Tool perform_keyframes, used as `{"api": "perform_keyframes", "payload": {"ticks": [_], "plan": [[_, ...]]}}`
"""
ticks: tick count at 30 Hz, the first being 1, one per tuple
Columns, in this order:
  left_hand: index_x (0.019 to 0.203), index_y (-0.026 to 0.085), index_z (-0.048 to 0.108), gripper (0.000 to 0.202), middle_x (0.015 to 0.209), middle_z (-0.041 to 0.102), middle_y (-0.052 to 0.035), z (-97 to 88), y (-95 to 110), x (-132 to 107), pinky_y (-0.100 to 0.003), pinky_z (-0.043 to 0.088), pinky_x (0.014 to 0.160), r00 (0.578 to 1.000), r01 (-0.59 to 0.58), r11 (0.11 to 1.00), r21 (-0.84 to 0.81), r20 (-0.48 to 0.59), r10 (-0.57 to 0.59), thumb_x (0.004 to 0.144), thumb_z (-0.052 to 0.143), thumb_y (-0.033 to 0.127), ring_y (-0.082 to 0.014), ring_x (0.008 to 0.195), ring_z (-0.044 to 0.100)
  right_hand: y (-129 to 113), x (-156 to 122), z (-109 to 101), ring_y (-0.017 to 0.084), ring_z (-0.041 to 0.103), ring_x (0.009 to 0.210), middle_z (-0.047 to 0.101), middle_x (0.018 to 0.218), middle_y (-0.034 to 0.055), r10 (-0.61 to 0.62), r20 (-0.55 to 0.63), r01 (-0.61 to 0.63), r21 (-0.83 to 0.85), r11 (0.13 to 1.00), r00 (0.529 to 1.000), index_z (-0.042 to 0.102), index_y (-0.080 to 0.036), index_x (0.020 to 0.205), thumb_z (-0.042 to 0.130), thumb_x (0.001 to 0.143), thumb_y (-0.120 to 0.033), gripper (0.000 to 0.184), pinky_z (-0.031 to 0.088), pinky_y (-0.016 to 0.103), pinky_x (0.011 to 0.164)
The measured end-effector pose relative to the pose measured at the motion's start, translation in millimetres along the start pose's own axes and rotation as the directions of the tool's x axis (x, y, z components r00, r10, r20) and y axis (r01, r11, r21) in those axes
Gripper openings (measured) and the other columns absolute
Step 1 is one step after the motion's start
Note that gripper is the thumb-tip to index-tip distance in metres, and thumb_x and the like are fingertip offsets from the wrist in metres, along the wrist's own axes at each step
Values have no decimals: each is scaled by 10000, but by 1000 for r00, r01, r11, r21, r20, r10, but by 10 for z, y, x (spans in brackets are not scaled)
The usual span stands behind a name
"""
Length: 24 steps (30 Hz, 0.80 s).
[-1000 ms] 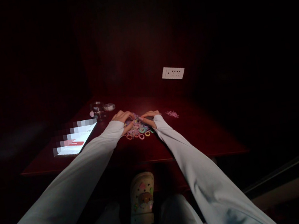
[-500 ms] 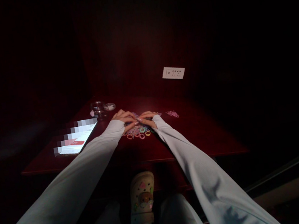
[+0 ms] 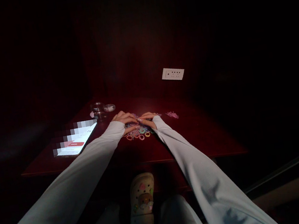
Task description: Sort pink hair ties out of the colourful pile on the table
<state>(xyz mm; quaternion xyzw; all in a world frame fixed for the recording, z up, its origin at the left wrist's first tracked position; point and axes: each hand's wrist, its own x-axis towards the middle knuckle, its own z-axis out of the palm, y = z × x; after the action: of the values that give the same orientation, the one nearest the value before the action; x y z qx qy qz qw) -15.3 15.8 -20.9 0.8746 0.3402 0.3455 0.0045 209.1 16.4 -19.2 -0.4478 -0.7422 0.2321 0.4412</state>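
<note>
A heap of small pastel elastic bands [image 3: 139, 132] lies on a dark red table [image 3: 188, 140]. My left hand [image 3: 126, 119] and my right hand [image 3: 147, 119] both rest on top of the heap, fingertips almost meeting in its middle. The fingers are curved down into the bands; whether either one pinches a band is too small and dim to see. Pale long sleeves cover both my arms up to the wrists.
A lit phone [image 3: 76, 141] lies to the left of the hands. A small clear jar [image 3: 98, 110] and its lid [image 3: 109, 107] stand behind it. A smaller cluster of pink bands [image 3: 172, 115] lies to the right. A white wall socket [image 3: 173, 73] is beyond.
My hands have drawn closer together over the heap, and the bands now sit in a tighter pile under them.
</note>
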Motion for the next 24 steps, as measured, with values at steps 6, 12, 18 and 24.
{"api": "perform_keyframes", "payload": {"ticks": [6, 12, 18, 24], "plan": [[1025, 310, 808, 245, 1119, 756, -32, -17, 3, -4, -396, 433, 905, 1000, -8, 1000, 0, -10, 8, 956, 660, 493, -235, 964, 555, -31, -40, -67, 200, 667, 1086, 758, 1093, 16, -33, 69, 31, 24, 999, 997, 844, -328, 991, 755, 886, -488, 211, 397, 392, 1094], [981, 301, 820, 301, 1096, 759, -36, 0, 34, 0, -400, 430, 893, 999, 15, 1000, 6, -30, -15, 997, 581, 484, -238, 960, 540, 17, -21, -23, 215, 679, 1093, 770, 1068, 21, -18, 47, 16, 50, 999, 999, 848, -309, 936, 778, 860, -487, 206, 397, 404, 1112], [993, 307, 823, 302, 1107, 758, -33, -28, 45, -1, -402, 424, 904, 1000, 19, 1000, 1, -4, -19, 995, 586, 494, -238, 966, 532, 56, 35, 11, 229, 701, 1029, 793, 1029, 39, 99, -22, -90, 251, 964, 995, 821, -265, 987, 649, 900, -639, 421, 498, 381, 988], [952, 296, 824, 348, 1044, 761, -35, 86, -60, 4, -386, 420, 861, 997, -15, 1000, 5, -78, 15, 1006, 564, 520, -227, 917, 534, 62, 13, 6, 231, 630, 966, 762, 866, 19, 75, -63, -72, 44, 996, 995, 806, -266, 851, 701, 876, -590, 342, 459, 371, 941]]}}
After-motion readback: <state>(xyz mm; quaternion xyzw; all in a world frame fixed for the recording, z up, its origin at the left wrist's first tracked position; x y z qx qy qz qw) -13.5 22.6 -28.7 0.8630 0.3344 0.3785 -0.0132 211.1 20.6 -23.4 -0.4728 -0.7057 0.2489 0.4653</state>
